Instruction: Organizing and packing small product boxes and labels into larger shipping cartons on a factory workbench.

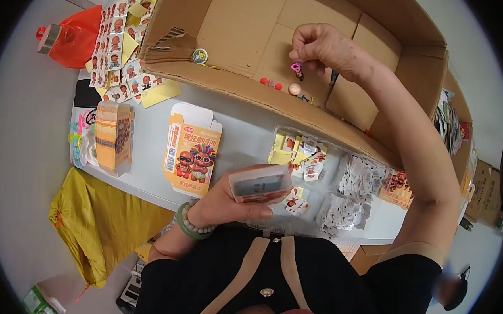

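Note:
My left hand point(221, 205) is wrapped round a small orange carton point(261, 185), its open end tilted up. Something pale blue-grey shows inside, too unclear to name. Raised over a large brown cardboard box point(240, 92), my right hand point(325, 50) has its thumb and fingers pinched together. A small pink and dark toy figure point(297, 70) hangs at those fingertips. Below it in the box lie a round beige piece point(294, 89), red balls joined by a pink middle point(271, 83), and a round badge-like piece point(200, 56) in the left corner.
An orange carton point(192, 154) lies on the table left of my hand, beside a stack of flat cartons point(113, 138). Sticker sheets point(116, 42) pile at the far left. Plastic trays hold stickers point(303, 151) and small white packets point(359, 177). A yellow bag point(97, 223) hangs off the edge.

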`<action>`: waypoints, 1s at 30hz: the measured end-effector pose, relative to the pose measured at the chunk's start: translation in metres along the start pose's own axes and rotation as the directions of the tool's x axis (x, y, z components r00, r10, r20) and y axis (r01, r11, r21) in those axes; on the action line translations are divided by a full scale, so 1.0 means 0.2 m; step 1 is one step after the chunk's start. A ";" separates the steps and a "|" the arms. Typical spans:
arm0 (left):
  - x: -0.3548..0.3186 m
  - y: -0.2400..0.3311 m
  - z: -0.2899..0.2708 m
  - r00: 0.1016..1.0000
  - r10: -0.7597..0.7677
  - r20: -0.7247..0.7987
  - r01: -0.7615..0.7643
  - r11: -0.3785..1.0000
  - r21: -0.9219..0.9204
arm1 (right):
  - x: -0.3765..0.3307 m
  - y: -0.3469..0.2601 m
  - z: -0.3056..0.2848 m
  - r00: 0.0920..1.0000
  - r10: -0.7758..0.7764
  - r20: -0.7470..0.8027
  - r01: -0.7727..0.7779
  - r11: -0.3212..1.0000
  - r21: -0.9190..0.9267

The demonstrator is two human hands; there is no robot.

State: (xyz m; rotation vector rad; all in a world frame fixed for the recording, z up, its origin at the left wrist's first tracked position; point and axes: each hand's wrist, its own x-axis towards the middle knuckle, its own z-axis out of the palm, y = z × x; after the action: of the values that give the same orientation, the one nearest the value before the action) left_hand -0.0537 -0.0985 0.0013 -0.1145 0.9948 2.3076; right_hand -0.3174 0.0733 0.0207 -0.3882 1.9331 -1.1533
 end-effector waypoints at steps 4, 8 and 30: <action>0.00 0.01 0.03 0.994 -0.059 -0.096 0.063 0.997 0.041 | -0.20 -0.10 0.07 0.999 -0.034 -0.008 0.035 0.975 0.220; 0.04 0.03 0.09 0.988 -0.015 -0.152 0.034 0.992 0.121 | -0.47 -0.23 0.27 0.995 -0.084 -0.045 0.093 0.958 0.270; 0.04 -0.18 0.28 0.996 0.085 -0.027 -0.081 0.990 0.113 | -1.51 0.58 0.71 0.844 -0.093 -0.529 -0.219 0.841 -0.496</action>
State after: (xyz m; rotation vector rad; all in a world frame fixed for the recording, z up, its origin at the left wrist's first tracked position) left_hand -0.0300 -0.0376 0.0159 -0.0645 1.1630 2.3248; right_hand -0.0078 0.2397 0.0417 -0.3018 2.7618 -0.6778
